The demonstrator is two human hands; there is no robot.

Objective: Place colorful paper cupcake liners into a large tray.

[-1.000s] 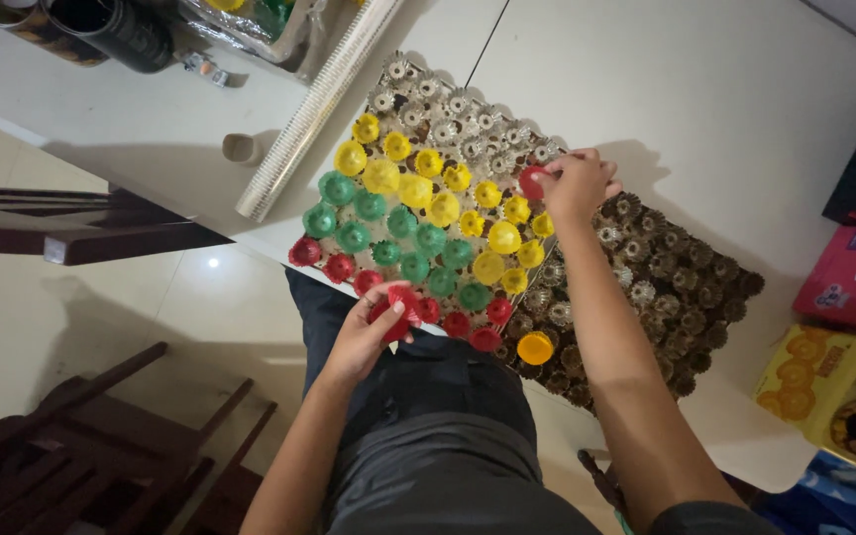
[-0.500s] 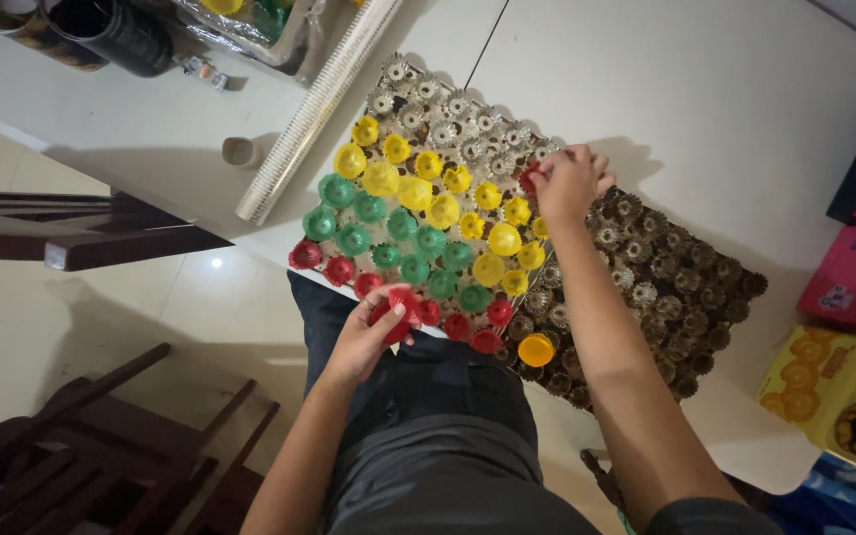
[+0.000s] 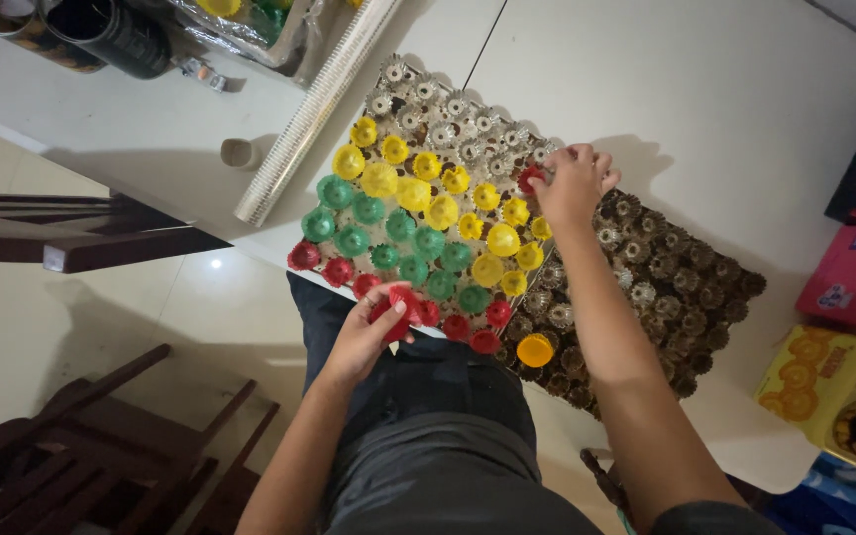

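Right hand (holding red cap) has edged farther up the board.

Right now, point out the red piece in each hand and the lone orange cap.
Red piece in left hand [image 3: 395, 305], head view, on its red top by the fingers.
Red piece at right hand [image 3: 529, 179], head view, visible left edge.
Orange cap [image 3: 534, 350], head view, centre.

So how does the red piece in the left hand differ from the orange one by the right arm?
The red piece is held in the left hand at the board's near edge; the orange piece lies untouched on the dark cones, beside the right forearm. The red one adjoins a row of other red pieces; the orange one is the only piece of its colour. Both are small, round and plastic-looking.
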